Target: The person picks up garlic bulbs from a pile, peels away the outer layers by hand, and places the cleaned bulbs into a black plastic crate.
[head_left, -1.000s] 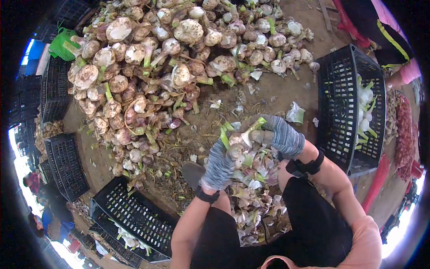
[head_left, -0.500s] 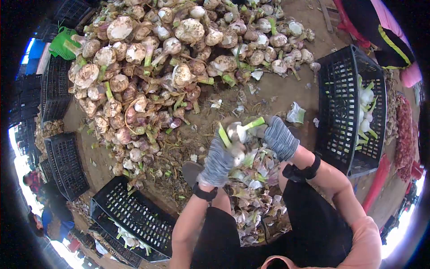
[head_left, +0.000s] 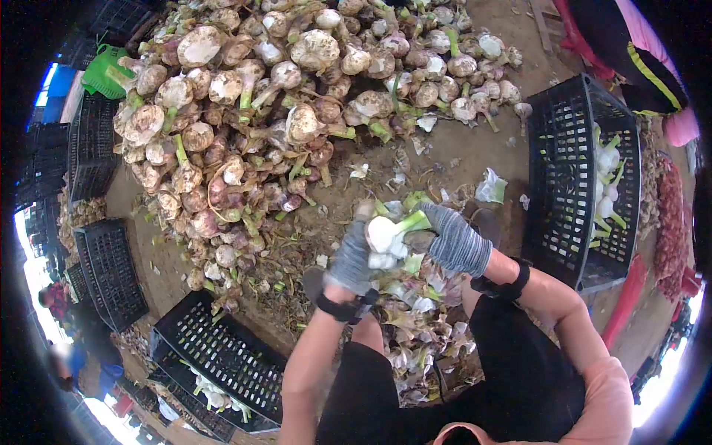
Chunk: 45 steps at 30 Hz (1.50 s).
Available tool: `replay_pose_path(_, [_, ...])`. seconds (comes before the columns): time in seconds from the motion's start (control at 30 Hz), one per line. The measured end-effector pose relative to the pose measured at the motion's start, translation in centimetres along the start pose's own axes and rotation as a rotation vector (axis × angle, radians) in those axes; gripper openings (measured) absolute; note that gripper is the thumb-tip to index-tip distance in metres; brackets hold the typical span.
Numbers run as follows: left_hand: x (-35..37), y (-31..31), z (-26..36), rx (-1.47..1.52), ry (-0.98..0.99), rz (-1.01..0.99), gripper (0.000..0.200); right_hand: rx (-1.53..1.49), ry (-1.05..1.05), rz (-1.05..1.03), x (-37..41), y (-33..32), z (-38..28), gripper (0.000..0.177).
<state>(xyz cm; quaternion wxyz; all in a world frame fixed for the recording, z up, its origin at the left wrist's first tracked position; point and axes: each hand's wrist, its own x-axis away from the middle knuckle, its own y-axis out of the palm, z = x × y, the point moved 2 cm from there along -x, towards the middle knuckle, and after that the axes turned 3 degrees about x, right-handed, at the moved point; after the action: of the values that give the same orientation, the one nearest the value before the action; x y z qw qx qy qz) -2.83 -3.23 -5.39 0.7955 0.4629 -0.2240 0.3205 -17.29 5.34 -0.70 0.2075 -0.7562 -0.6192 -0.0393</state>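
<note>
Both hands wear grey gloves and meet above the ground between the knees. A white garlic bulb (head_left: 384,234) with a short green stem is between them. My right hand (head_left: 452,239) is closed round the stem side of the bulb. My left hand (head_left: 351,256), blurred, presses on the bulb's left side with its fingers bent. Below the hands lies a heap of peeled skins (head_left: 426,326). Beyond them rises a large pile of unpeeled, soil-stained garlic (head_left: 245,111).
A black crate (head_left: 556,178) with white garlic stands at right; another (head_left: 222,348) tilts at lower left. More black crates (head_left: 111,274) are at far left, near a green basket (head_left: 104,74). Part of another person (head_left: 653,59) shows at upper right.
The bulb between my hands now shows a cleaner white surface and sits slightly lower. My left hand has shifted left and down, and my right hand has also moved down a little.
</note>
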Motion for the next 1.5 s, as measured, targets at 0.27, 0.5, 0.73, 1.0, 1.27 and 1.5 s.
replay_pose_path(0.27, [2.7,3.3,1.0,-0.412,0.506,0.123,0.043,-0.146,-0.008,0.087,-0.4,0.9,1.4,0.029])
replay_pose_path(0.5, [2.7,1.7,2.0,0.222,0.006,-0.210,0.045,-0.113,-0.213,-0.090,0.3,-1.0,0.7,0.026])
replay_pose_path(0.73, [2.3,3.2,2.2,-0.311,0.475,0.228,0.035,0.357,-0.321,0.087,0.2,0.1,-0.9,0.029])
replay_pose_path(1.0, [1.5,2.2,1.6,0.017,0.530,0.109,0.029,-0.333,-0.041,0.040,0.1,0.2,-0.8,0.022])
replay_pose_path(1.27, [2.1,0.7,2.7,0.134,0.357,-0.164,0.035,-1.764,0.500,-0.426,-0.3,-1.5,0.8,0.033])
replay_pose_path(1.5, [2.2,1.9,0.7,0.559,0.092,-0.034,0.044,-0.486,0.124,-0.726,1.1,-2.2,3.4,0.033])
